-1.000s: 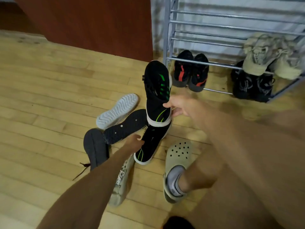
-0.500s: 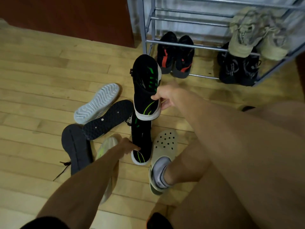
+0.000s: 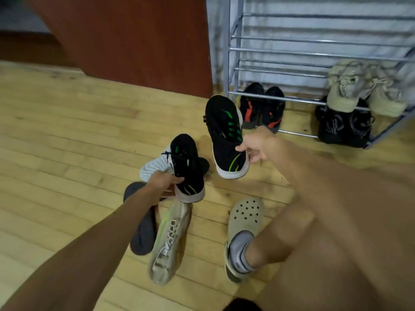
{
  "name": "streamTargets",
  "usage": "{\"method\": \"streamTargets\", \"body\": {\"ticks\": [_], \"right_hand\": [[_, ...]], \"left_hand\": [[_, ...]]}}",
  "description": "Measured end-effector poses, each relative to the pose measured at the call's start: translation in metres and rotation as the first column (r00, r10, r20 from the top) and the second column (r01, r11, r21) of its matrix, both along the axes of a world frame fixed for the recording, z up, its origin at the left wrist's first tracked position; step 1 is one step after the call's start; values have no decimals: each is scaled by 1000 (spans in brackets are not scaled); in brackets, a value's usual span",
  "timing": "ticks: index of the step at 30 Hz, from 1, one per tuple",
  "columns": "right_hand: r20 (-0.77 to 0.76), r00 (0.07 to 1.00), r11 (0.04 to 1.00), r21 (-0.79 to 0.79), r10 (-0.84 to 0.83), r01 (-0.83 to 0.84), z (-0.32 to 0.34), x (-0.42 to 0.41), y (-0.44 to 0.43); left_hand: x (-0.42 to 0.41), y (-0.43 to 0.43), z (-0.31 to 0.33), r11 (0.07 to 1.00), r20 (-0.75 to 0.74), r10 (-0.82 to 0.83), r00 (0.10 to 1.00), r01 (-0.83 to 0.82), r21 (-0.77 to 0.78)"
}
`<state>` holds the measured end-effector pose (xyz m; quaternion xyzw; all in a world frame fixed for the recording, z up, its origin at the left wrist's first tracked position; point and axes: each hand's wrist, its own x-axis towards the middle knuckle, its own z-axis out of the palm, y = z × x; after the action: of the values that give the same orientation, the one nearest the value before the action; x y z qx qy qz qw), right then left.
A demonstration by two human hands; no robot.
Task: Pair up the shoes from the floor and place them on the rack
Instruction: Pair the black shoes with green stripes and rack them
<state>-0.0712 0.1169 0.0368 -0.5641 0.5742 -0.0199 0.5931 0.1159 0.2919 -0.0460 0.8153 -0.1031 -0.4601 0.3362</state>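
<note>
My right hand grips a black shoe with green stripes by its heel side, held up above the floor in front of the metal rack. My left hand holds the matching black and green shoe, lifted over the pile on the floor. Under it lie a white-soled shoe upside down, a dark grey shoe sole-up and a beige sneaker on its side.
On the rack's bottom level stand a black and red pair and a black pair; a beige pair sits one shelf up. My right foot wears a beige clog. A brown wooden panel stands left of the rack.
My left hand has taken hold of the second black and green shoe and lifted it off the floor. My right hand keeps its shoe raised.
</note>
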Motion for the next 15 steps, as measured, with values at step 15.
{"method": "streamTargets", "body": {"ticks": [15], "right_hand": [[-80, 991, 988, -118, -108, 98, 84, -88, -54]], "left_hand": [[-57, -107, 120, 947, -42, -206, 978, 188, -262]]}}
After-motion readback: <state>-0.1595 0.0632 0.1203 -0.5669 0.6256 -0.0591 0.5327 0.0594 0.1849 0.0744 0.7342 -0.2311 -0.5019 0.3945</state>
